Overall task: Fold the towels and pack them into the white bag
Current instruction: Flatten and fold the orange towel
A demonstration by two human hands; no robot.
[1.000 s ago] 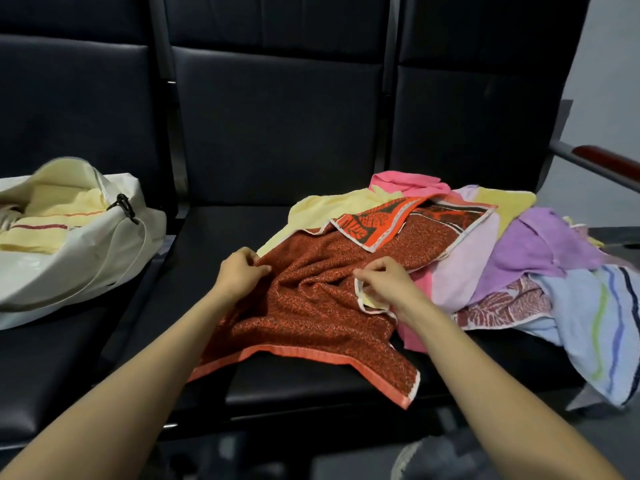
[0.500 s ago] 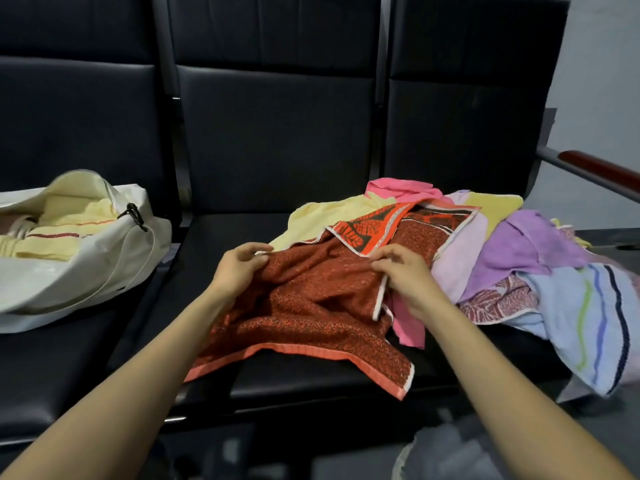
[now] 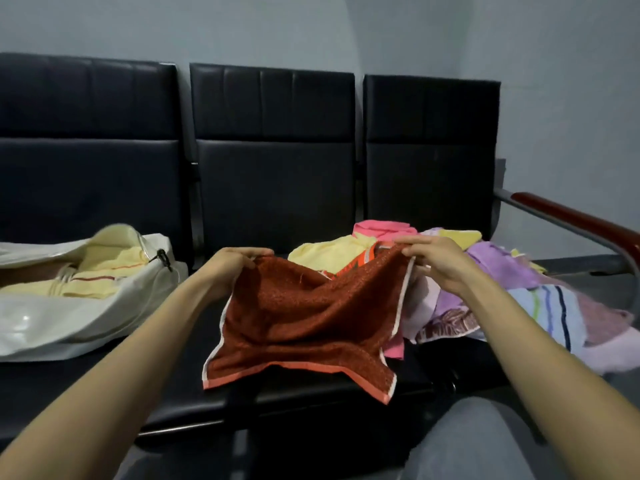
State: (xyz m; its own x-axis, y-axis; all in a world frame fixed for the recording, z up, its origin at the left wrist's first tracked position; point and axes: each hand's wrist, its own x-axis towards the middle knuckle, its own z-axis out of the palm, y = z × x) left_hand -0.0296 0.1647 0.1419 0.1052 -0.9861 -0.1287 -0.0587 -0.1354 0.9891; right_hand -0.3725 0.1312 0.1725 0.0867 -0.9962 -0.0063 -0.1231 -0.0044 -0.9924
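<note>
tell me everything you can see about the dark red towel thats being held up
The dark red towel looks like terry cloth, rust red with an orange band along its bottom hem and pale edging down both sides. The left hand and right hand each pinch a top corner, so it hangs spread out, sagging in creases at the middle. Its lower part rests on the black seat, and its right side lies against the towel pile.

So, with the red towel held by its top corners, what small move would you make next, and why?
Probably draw the hands apart to pull the top edge taut. The left hand and right hand each pinch a top corner of the red towel, but it sags in the middle and its lower part rests on the seat.
</note>
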